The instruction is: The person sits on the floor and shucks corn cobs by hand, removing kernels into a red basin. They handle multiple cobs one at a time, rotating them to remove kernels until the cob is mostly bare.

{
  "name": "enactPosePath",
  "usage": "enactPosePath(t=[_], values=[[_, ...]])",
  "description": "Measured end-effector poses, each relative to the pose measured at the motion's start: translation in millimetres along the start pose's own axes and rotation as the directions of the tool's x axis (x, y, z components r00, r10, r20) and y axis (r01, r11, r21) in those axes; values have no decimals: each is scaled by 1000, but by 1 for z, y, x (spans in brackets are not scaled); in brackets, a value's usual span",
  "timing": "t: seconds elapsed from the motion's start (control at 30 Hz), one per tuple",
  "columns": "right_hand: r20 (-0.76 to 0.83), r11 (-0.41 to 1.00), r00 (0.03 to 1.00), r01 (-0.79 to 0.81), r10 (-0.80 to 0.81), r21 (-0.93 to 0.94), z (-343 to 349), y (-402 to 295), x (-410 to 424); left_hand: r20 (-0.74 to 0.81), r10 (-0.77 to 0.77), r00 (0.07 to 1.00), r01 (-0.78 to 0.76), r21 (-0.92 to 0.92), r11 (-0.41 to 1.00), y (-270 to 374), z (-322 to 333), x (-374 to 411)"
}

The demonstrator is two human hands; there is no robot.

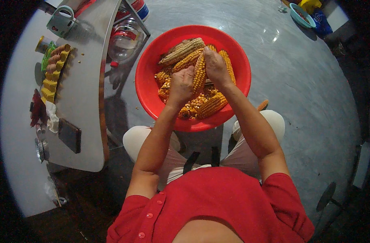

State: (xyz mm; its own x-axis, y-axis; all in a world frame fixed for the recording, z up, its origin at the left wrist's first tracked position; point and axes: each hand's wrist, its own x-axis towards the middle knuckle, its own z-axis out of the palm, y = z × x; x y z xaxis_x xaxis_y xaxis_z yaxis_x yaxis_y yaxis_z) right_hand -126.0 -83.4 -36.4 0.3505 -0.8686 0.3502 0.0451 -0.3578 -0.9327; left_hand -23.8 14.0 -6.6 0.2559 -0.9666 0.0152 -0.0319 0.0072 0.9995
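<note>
Over a red plastic basin (242, 88), an ear of corn (199, 77) with yellow kernels is held tilted between both hands. My left hand (182, 83) grips its lower left side, the fingers curled. My right hand (216, 66) is closed around its upper end, thumb pointing up along it. Below lie loose corn kernels (194, 104) and another yellow ear (212, 105). A paler ear (183, 52) rests near the basin's far side among several others. What the fingers cover on the held ear is hidden.
At left a table (84, 79) carries a mug (61, 22), an egg carton (53, 79) with several eggs and a dark phone-like object (69, 135). A large plastic bottle (124, 42) stands beside it. An ear or cob (263, 105) lies on the floor by my right knee. A light-blue bowl (301, 16) is far right.
</note>
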Motion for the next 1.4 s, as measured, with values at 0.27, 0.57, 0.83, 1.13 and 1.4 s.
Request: enactPosePath(t=[0.27, 0.57, 0.83, 1.13, 1.4], values=[[-47, 1000, 999, 3, -3, 14, 1, -9, 2, -5, -119, 993, 114, -247, 962, 2, -1, 0], [-10, 946, 971, -230, 239, 229, -8, -14, 9, 117, -79, 990, 83, -35, 996, 11, -11, -6], [-56, 952, 972, -210, 228, 221, -9, 5, 12, 38, -48, 998, 51, -78, 996, 7, -1, -6], [-10, 832, 925, -336, 379, 441, -12, -27, 9, 41, -280, 959, 282, -226, 932, 40, -2, -14], [-31, 854, 922, -344, 386, 389, -16, -11, 12, 50, -57, 997, 58, -8, 998, 20, -5, -11]])
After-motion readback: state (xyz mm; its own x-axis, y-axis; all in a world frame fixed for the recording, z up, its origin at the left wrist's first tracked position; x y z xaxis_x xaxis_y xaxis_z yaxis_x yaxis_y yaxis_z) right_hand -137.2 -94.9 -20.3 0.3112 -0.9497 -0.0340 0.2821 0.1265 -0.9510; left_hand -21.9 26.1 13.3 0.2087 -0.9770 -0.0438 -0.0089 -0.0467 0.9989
